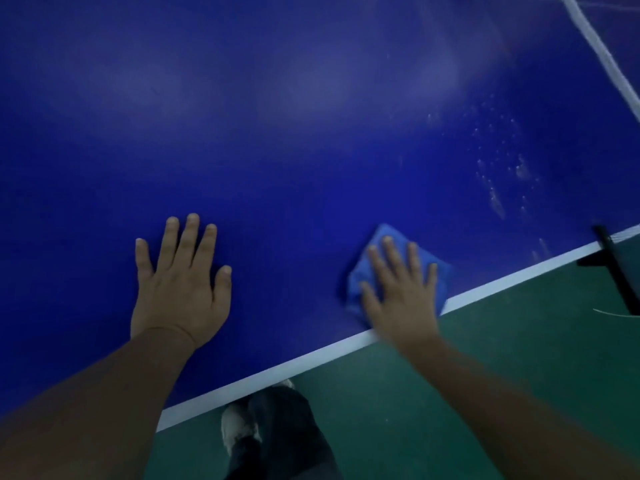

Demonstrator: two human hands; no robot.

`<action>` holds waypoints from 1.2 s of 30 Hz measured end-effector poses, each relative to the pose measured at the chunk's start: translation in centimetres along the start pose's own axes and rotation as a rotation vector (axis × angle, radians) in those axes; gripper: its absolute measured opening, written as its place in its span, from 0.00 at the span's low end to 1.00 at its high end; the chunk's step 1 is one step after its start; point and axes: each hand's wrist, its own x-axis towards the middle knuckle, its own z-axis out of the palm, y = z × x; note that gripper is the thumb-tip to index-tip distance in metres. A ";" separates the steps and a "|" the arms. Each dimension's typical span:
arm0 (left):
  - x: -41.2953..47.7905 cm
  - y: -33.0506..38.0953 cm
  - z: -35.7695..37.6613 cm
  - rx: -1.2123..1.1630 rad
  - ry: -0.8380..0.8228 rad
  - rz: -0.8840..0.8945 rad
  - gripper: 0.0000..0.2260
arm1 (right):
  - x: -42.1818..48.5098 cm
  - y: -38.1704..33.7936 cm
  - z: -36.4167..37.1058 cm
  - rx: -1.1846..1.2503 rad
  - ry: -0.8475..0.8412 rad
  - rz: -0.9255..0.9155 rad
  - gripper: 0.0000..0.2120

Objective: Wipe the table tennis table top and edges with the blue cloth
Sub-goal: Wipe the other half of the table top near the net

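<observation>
- The left hand (pixel 176 289) lies palm down on the bare blue desk (pixel 311 133), lower left of centre. Its fingers are straight and a little spread. Its grip is wide and holds nothing.
- The right hand (pixel 401 299) lies flat on the cloth (pixel 358 275), lower right of centre, and looks slightly blurred. Its fingers are straight and fanned, so the grip is wide. It presses the cloth down and no finger curls round it.
- The cloth is a lighter blue than the desk. It is folded into a rough square set cornerwise and shows past the fingertips and on both sides of the hand.
- It sits on the desk top just inside the white edge stripe (pixel 277 370), with its lower right corner reaching the stripe. The heel of the right hand crosses that stripe.
- The stripe runs slantwise from bottom left up to the right edge of the frame.
- Pale specks (pixel 502 174) dot the desk at the right, above the cloth and apart from it.
- A white band (pixel 595 46) slants across the upper right corner.
- A black bracket (pixel 613 268) stands at the desk edge at far right.
- Green floor (pixel 519 341) fills the lower right. A pale shoe (pixel 235 427) and a dark trouser leg (pixel 284 427) show at the bottom, below the stripe.
</observation>
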 end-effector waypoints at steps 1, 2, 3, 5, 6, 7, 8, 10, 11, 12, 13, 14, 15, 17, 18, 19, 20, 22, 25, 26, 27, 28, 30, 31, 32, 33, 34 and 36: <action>0.0 -0.1 0.0 0.004 -0.004 -0.005 0.32 | 1.1 2.1 -0.3 -0.005 -0.036 0.141 0.30; 0.0 0.0 0.0 0.009 -0.008 -0.008 0.33 | 2.3 3.6 -0.6 0.006 -0.056 0.280 0.30; 0.0 0.0 -0.1 0.015 -0.012 -0.009 0.33 | 3.6 4.3 -0.8 0.037 -0.048 0.406 0.31; 0.1 0.1 -0.1 0.028 -0.018 -0.006 0.33 | 5.9 2.8 -1.1 0.133 -0.006 0.593 0.31; 0.1 0.2 -0.1 0.033 -0.018 -0.003 0.33 | 6.3 0.7 -1.0 0.136 0.015 0.602 0.32; 0.2 0.3 -0.2 0.039 -0.017 -0.002 0.33 | 6.2 -1.8 -0.6 0.113 0.058 0.533 0.31; 0.2 0.3 -0.2 0.045 -0.019 -0.003 0.33 | 5.3 -4.5 -0.1 0.105 0.113 0.383 0.31; 0.2 0.4 -0.1 0.045 -0.018 -0.010 0.33 | 1.6 -8.5 0.9 0.062 0.116 -0.090 0.30; 0.2 0.4 -0.1 0.039 -0.013 -0.009 0.33 | -0.1 -8.5 1.3 0.028 0.095 -0.305 0.30; 0.1 0.4 -0.1 0.032 -0.011 -0.006 0.33 | -0.7 -7.1 1.2 0.008 0.069 -0.448 0.29; 0.1 0.4 -0.1 0.029 -0.009 -0.003 0.33 | -0.2 -4.6 0.8 0.003 0.056 -0.501 0.29; 0.1 0.4 -0.1 0.030 -0.005 -0.001 0.33 | 0.8 -1.9 0.4 -0.018 0.064 -0.451 0.29; 0.1 0.3 0.0 0.032 -0.001 0.001 0.32 | 2.0 0.9 -0.2 -0.039 0.058 -0.314 0.30; 0.1 0.3 0.1 0.037 0.003 0.000 0.32 | 4.5 5.6 -1.3 -0.005 -0.011 0.125 0.30; 0.1 0.3 0.2 0.040 0.004 -0.003 0.32 | 5.4 7.0 -1.6 0.048 -0.015 0.335 0.30; 0.1 0.2 0.2 0.045 0.006 -0.005 0.32 | 6.2 7.3 -1.7 0.114 0.001 0.506 0.30; 0.0 0.2 0.2 0.055 0.006 -0.004 0.32 | 6.7 6.7 -1.6 0.164 0.021 0.623 0.31; 0.0 0.4 0.1 0.070 0.008 -0.005 0.32 | 6.8 3.1 -0.9 0.148 0.037 0.621 0.31; -0.1 0.9 -0.3 0.084 0.005 -0.022 0.32 | 3.9 -3.1 0.2 0.071 0.069 0.063 0.31; -0.1 1.0 -0.5 0.091 0.004 -0.032 0.33 | 2.8 -3.4 0.4 0.034 0.063 -0.141 0.30; 0.0 1.1 -0.6 0.103 0.000 -0.039 0.33 | 2.5 -2.4 0.3 0.010 0.052 -0.271 0.30; 0.1 1.2 -0.8 0.111 0.001 -0.045 0.33 | 3.0 -0.3 0.0 0.006 0.042 -0.302 0.30; 0.7 2.2 -1.0 0.086 0.022 -0.070 0.31 | 4.5 5.0 -0.6 0.026 0.031 -0.066 0.30; 1.1 3.1 -1.0 0.055 0.035 -0.080 0.29 | 5.2 7.7 -0.9 0.048 0.009 0.121 0.30; 1.7 4.2 -0.8 0.024 0.042 -0.081 0.28 | 5.7 9.9 -1.0 0.064 -0.017 0.278 0.31; 2.5 5.5 -0.5 0.003 0.036 -0.072 0.28 | 5.9 11.1 -1.0 0.072 -0.035 0.380 0.32; 3.2 6.6 -0.2 0.000 0.018 -0.060 0.30 | 5.9 11.4 -0.9 0.071 -0.039 0.432 0.33; 4.2 7.9 0.6 0.029 -0.003 -0.060 0.31 | 6.0 9.3 -0.8 0.083 -0.018 0.430 0.35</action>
